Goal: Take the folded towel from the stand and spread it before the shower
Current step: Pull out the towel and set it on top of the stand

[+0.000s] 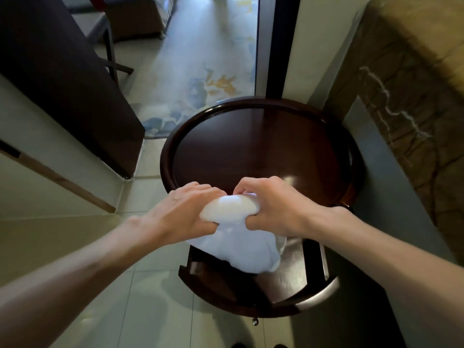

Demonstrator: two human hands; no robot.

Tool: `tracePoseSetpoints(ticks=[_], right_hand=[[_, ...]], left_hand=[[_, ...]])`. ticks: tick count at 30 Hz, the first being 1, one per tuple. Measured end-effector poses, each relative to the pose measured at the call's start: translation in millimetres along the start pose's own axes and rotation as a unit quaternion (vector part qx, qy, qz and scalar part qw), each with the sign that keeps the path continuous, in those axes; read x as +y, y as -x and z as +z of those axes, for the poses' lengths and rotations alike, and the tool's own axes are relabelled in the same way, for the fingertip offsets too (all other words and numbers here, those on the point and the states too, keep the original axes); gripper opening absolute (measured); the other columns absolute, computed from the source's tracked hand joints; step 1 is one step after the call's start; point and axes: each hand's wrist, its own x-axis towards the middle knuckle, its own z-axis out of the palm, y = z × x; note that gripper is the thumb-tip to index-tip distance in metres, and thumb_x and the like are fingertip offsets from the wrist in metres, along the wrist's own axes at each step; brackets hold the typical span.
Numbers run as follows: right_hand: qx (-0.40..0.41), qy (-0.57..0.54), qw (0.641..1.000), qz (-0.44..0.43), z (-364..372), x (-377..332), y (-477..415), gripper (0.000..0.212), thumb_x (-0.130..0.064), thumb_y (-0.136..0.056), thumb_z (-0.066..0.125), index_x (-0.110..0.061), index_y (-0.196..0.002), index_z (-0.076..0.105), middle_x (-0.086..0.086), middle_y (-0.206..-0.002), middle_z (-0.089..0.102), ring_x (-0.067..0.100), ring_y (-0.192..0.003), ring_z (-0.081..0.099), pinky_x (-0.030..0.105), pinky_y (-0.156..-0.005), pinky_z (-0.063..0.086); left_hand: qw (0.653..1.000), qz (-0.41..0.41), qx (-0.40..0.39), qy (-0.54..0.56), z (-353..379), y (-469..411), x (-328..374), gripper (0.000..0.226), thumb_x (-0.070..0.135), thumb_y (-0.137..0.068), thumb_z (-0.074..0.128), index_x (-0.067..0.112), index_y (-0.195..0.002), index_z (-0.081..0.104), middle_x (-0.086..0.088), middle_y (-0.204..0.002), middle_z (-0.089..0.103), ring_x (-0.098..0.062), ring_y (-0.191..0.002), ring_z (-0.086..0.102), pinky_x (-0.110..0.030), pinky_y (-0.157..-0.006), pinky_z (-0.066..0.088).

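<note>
A white towel (238,244) hangs bunched in front of a round dark wooden stand (256,149), over the stand's lower shelf (288,285). My left hand (180,212) grips the towel's upper left part with curled fingers. My right hand (273,207) grips its upper right part, fingers curled over the top edge. The two hands sit close together above the stand's front rim. The lower part of the towel droops loosely below my hands.
A marble-patterned wall (406,121) runs along the right. A dark door (62,79) stands open on the left. Beyond the doorway lies a patterned carpet (200,79) with furniture legs. Pale floor tiles (140,285) lie below.
</note>
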Motion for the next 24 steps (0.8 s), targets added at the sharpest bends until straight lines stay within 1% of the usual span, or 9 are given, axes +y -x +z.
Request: tracePoseSetpoints(ticks=[4, 7, 9, 11, 13, 15, 19, 24], right_hand=[[0.027, -0.005, 1.000, -0.007, -27, -11, -8, 0.038, -0.023, -0.060, 0.069, -0.034, -0.094, 0.058, -0.009, -0.083, 0.064, 0.014, -0.074, 0.059, 0.039, -0.065, 0.053], [0.049, -0.003, 0.999, -0.011, -47, -15, -16, 0.039, -0.023, -0.059, 0.069, -0.034, -0.095, 0.059, -0.009, -0.085, 0.065, 0.015, -0.078, 0.059, 0.040, -0.067, 0.053], [0.069, 0.009, 0.997, -0.019, -58, -15, -23, 0.044, -0.023, -0.059, 0.069, -0.035, -0.101, 0.061, -0.009, -0.090, 0.067, 0.017, -0.082, 0.061, 0.039, -0.071, 0.053], [0.087, 0.032, 0.995, -0.029, -68, -12, -29, 0.050, -0.024, -0.060, 0.070, -0.032, -0.109, 0.064, -0.007, -0.096, 0.069, 0.018, -0.089, 0.062, 0.038, -0.075, 0.053], [0.102, 0.048, 0.993, -0.037, -76, -5, -33, 0.045, -0.023, -0.060, 0.068, -0.030, -0.105, 0.067, -0.007, -0.090, 0.069, 0.016, -0.084, 0.062, 0.038, -0.073, 0.052], [0.118, 0.053, 0.991, -0.039, -82, 3, -35, 0.041, -0.023, -0.061, 0.067, -0.031, -0.101, 0.067, -0.009, -0.084, 0.068, 0.012, -0.079, 0.061, 0.037, -0.069, 0.052], [0.145, 0.055, 0.987, -0.043, -94, 17, -40, 0.041, -0.023, -0.064, 0.070, -0.032, -0.104, 0.067, -0.010, -0.085, 0.067, 0.009, -0.080, 0.061, 0.033, -0.068, 0.051], [0.183, 0.062, 0.979, -0.062, -119, 24, -52, 0.041, -0.020, -0.067, 0.070, -0.028, -0.107, 0.067, -0.005, -0.091, 0.068, 0.015, -0.085, 0.062, 0.040, -0.074, 0.053]], left_hand=[[1.000, 0.003, -0.005, -0.014, -36, -13, 5, 0.048, 0.040, -0.066, 0.059, 0.040, -0.114, 0.054, 0.015, -0.099, 0.057, -0.014, -0.095, 0.051, -0.041, -0.081, 0.047], [1.000, 0.011, 0.011, -0.022, -58, -26, 8, 0.047, 0.040, -0.065, 0.059, 0.039, -0.112, 0.056, 0.014, -0.097, 0.058, -0.015, -0.094, 0.052, -0.040, -0.081, 0.046], [0.999, 0.013, 0.028, -0.029, -69, -37, 10, 0.048, 0.039, -0.065, 0.061, 0.039, -0.113, 0.056, 0.013, -0.099, 0.058, -0.014, -0.096, 0.051, -0.040, -0.082, 0.046], [0.998, 0.012, 0.048, -0.037, -76, -49, 12, 0.049, 0.037, -0.067, 0.064, 0.039, -0.114, 0.055, 0.012, -0.101, 0.058, -0.015, -0.098, 0.050, -0.041, -0.082, 0.046], [0.997, 0.014, 0.063, -0.042, -78, -60, 14, 0.050, 0.034, -0.068, 0.066, 0.037, -0.116, 0.055, 0.010, -0.101, 0.058, -0.017, -0.097, 0.049, -0.041, -0.082, 0.046], [0.996, 0.018, 0.074, -0.043, -78, -71, 18, 0.051, 0.036, -0.067, 0.063, 0.035, -0.117, 0.055, 0.008, -0.103, 0.059, -0.018, -0.097, 0.050, -0.043, -0.083, 0.046], [0.995, 0.026, 0.082, -0.051, -83, -93, 24, 0.055, 0.040, -0.065, 0.057, 0.034, -0.119, 0.055, 0.007, -0.105, 0.060, -0.021, -0.100, 0.051, -0.044, -0.083, 0.045], [0.992, 0.037, 0.112, -0.049, -101, -121, 30, 0.050, 0.033, -0.070, 0.065, 0.031, -0.119, 0.056, 0.005, -0.103, 0.060, -0.021, -0.098, 0.049, -0.045, -0.082, 0.046]])
